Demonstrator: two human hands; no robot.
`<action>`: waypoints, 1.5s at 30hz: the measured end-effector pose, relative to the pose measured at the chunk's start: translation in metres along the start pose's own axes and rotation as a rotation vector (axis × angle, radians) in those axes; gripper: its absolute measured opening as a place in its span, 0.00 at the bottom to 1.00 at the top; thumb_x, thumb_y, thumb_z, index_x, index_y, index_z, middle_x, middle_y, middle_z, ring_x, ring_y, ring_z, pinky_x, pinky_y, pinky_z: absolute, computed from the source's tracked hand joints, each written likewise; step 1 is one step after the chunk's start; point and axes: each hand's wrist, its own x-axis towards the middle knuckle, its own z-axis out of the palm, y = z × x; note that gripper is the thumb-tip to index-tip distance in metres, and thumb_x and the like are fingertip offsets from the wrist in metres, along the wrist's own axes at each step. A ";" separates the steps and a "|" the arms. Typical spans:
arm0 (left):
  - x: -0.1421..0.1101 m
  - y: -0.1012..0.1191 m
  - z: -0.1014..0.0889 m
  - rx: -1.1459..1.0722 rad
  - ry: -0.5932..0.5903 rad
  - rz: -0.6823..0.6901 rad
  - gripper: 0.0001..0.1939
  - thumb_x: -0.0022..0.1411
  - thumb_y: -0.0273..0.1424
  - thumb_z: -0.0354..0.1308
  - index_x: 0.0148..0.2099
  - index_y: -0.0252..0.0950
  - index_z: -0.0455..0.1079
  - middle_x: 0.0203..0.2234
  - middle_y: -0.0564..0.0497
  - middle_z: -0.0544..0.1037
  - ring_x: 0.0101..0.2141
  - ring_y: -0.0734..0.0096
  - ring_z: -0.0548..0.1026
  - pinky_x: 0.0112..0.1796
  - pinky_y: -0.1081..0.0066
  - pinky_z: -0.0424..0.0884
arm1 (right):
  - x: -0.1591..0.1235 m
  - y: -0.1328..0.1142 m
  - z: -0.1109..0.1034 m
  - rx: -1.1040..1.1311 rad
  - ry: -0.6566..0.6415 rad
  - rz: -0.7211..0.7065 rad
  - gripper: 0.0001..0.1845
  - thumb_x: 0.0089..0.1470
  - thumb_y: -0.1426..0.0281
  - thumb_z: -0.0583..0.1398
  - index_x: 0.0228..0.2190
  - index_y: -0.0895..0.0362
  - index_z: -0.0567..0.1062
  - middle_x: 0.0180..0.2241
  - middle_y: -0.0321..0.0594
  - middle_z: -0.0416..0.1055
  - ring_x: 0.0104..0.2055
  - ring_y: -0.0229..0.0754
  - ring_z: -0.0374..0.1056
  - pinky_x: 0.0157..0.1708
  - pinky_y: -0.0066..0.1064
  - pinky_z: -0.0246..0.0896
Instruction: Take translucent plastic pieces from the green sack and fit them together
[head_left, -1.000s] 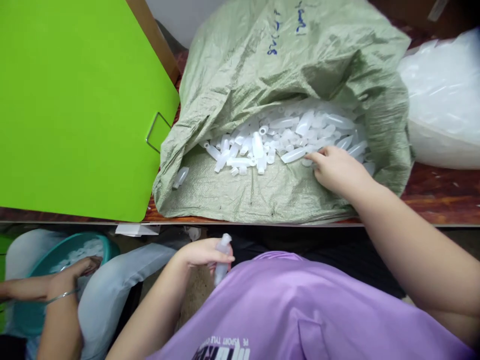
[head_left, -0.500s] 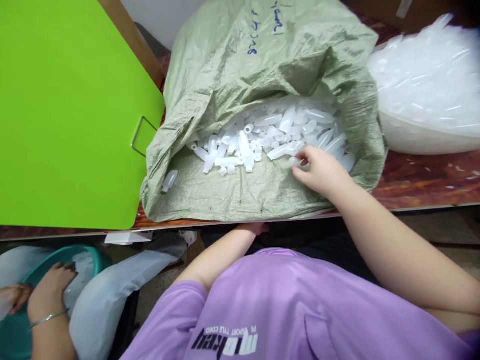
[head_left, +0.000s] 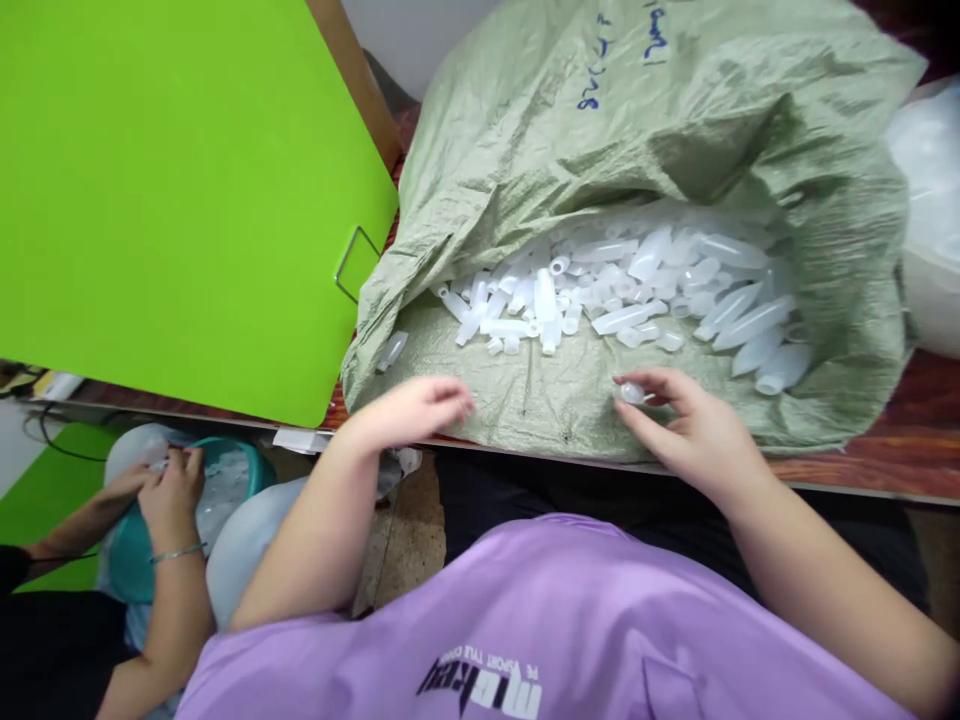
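My right hand (head_left: 694,425) pinches a small translucent white plastic piece (head_left: 632,393) between thumb and fingertips, just above the front flap of the green woven sack (head_left: 517,395). My left hand (head_left: 420,408) is at the sack's front left edge, its fingers loosely stretched and slightly blurred, with nothing seen in them. Inside the mouth of the sack lies a heap of similar plastic pieces (head_left: 626,318), many tapered with a narrow tube-like end. One stray piece (head_left: 392,351) rests on the flap at the left.
A bright green board (head_left: 172,190) with a metal wire handle (head_left: 357,264) stands left of the sack. Far right is a full translucent bag (head_left: 934,200). At lower left, a co-worker's hands (head_left: 169,480) are over a teal basin (head_left: 259,470).
My right hand has drawn back from the heap toward the table edge with a plastic piece. My left hand has risen from below the table edge to the sack's front. The view has shifted.
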 end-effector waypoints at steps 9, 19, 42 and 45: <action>0.055 -0.041 -0.033 0.751 0.582 -0.488 0.19 0.59 0.22 0.41 0.50 0.24 0.63 0.45 0.29 0.69 0.44 0.47 0.71 0.40 0.58 0.66 | -0.002 -0.014 0.011 -0.020 -0.059 -0.182 0.10 0.52 0.67 0.57 0.38 0.54 0.70 0.33 0.42 0.70 0.35 0.43 0.68 0.33 0.34 0.66; 0.013 0.034 0.042 -0.814 0.315 0.288 0.24 0.45 0.32 0.66 0.45 0.40 0.64 0.30 0.52 0.73 0.25 0.73 0.74 0.30 0.73 0.69 | -0.006 -0.032 0.014 0.187 -0.039 -0.249 0.11 0.52 0.66 0.59 0.39 0.53 0.70 0.34 0.40 0.71 0.35 0.41 0.68 0.36 0.34 0.66; 0.017 0.056 0.094 -1.015 0.184 0.090 0.20 0.49 0.43 0.63 0.25 0.35 0.58 0.14 0.59 0.66 0.16 0.83 0.63 0.20 0.80 0.57 | -0.022 -0.026 -0.001 0.093 0.059 -0.575 0.17 0.53 0.78 0.58 0.43 0.51 0.70 0.41 0.42 0.71 0.41 0.38 0.70 0.41 0.31 0.68; 0.018 0.055 0.094 -1.002 0.091 0.096 0.19 0.52 0.43 0.60 0.25 0.35 0.59 0.10 0.60 0.62 0.13 0.85 0.57 0.18 0.80 0.51 | -0.021 -0.028 -0.003 0.104 0.072 -0.521 0.14 0.53 0.76 0.58 0.41 0.51 0.71 0.39 0.40 0.73 0.39 0.38 0.71 0.39 0.30 0.69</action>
